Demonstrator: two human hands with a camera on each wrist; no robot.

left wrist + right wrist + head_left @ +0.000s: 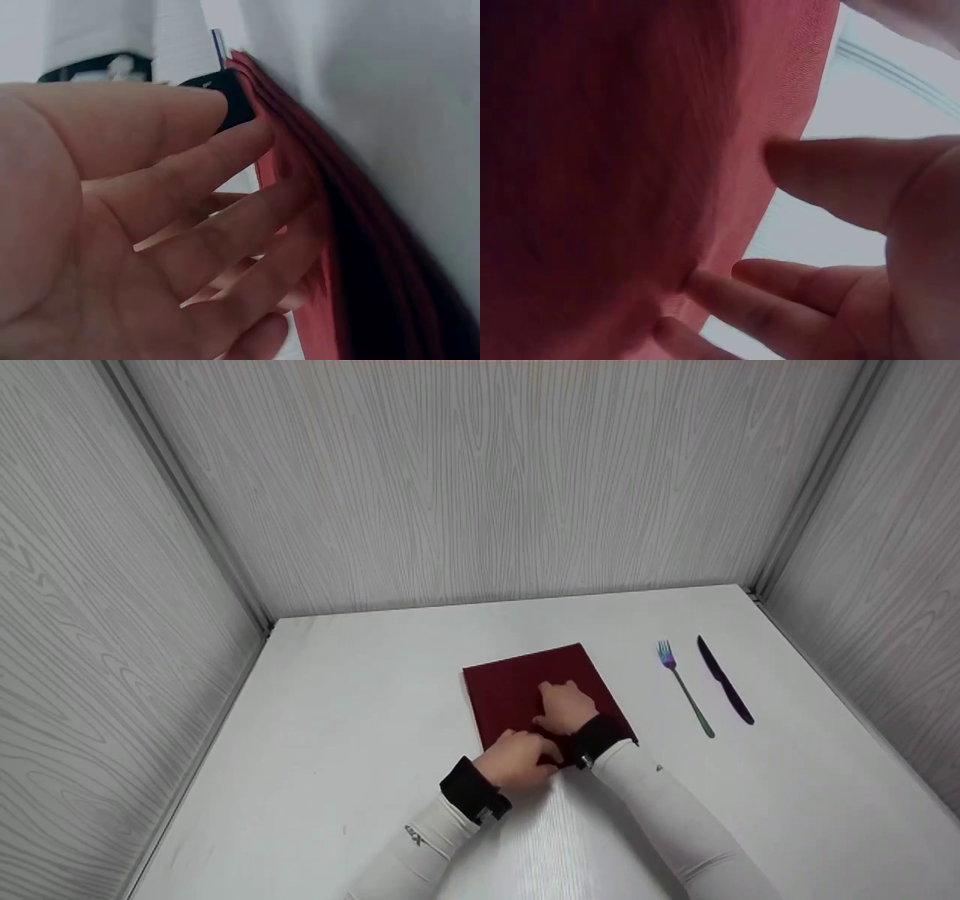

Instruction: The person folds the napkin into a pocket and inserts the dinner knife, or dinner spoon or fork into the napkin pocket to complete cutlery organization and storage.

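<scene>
One folded red cloth [501, 690] lies below and right of the frame's middle. Our left hand [519, 759], held loose, touches its lower edge; our right hand [568, 707], spread wide, rests on top.

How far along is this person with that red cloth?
Apparently done: the red cloth lies folded, its stacked layers showing in the left wrist view. In hand: the left hand and right hand touch it, perhaps smoothing it. Possibly remaining: the fork and knife, lying untouched beside it.
</scene>
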